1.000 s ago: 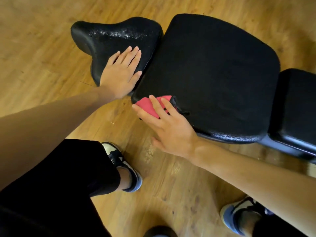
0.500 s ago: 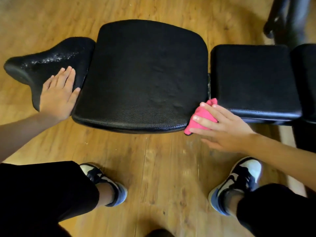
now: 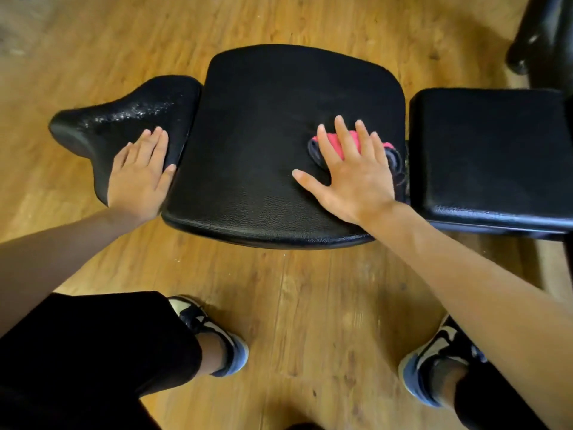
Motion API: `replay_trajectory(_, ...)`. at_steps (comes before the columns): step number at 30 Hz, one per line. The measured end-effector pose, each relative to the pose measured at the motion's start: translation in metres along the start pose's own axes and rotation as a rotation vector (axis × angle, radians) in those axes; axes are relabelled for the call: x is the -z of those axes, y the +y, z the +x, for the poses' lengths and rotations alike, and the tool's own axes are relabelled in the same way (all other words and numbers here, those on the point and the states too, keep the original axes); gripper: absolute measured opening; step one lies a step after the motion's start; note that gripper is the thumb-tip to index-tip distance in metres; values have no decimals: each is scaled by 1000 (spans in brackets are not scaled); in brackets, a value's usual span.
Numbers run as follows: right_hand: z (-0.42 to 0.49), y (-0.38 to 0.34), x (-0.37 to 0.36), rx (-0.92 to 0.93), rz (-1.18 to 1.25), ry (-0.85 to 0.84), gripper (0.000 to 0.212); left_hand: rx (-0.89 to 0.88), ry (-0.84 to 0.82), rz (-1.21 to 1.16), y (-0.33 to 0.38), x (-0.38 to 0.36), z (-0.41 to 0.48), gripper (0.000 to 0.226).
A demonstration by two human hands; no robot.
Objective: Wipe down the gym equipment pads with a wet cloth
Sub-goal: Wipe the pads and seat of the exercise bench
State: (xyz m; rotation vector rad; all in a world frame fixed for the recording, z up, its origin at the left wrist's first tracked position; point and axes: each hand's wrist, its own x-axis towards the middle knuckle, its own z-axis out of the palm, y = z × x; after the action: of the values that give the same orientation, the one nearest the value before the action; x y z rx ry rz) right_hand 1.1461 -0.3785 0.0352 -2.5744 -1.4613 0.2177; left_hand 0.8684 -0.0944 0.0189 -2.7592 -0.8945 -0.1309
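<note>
From the head camera, the right hand [image 3: 353,178] is pressing flat, fingers spread, on the pink cloth [image 3: 336,143], which is lying on the right part of the large middle pad [image 3: 263,135]. The left hand [image 3: 139,178], fingers straight and close together, is resting on the narrow pad [image 3: 124,116] at the left. A square pad [image 3: 486,150] is sitting just beside the middle one, over the wooden floor [image 3: 310,305].
</note>
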Motion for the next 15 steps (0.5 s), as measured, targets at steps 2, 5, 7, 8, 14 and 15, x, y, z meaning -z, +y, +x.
replay_trajectory(2, 5, -11, 1, -57, 5, -20, 102, -1, -7, -9, 1, 2, -1, 64)
replay_trajectory(5, -41, -21, 3, 45, 8, -51, 99, -2, 8, -22, 1, 2, -3, 65)
replay_trajectory(7, -83, -19, 3, 144, -18, -81, 93, -8, 28, -21, 0, 1, -3, 65)
replay_trajectory(8, -96, -13, 3, 176, -24, -97, 90, -3, 31, -25, 0, 1, -2, 65)
replay_trajectory(14, -52, -8, 4, -25, 23, -41, 95, 31, -27, -25, 6, 7, -2, 65)
replay_trajectory(15, -38, -18, 4, -47, 18, -37, 101, 40, -42, -26, 7, 8, -2, 65)
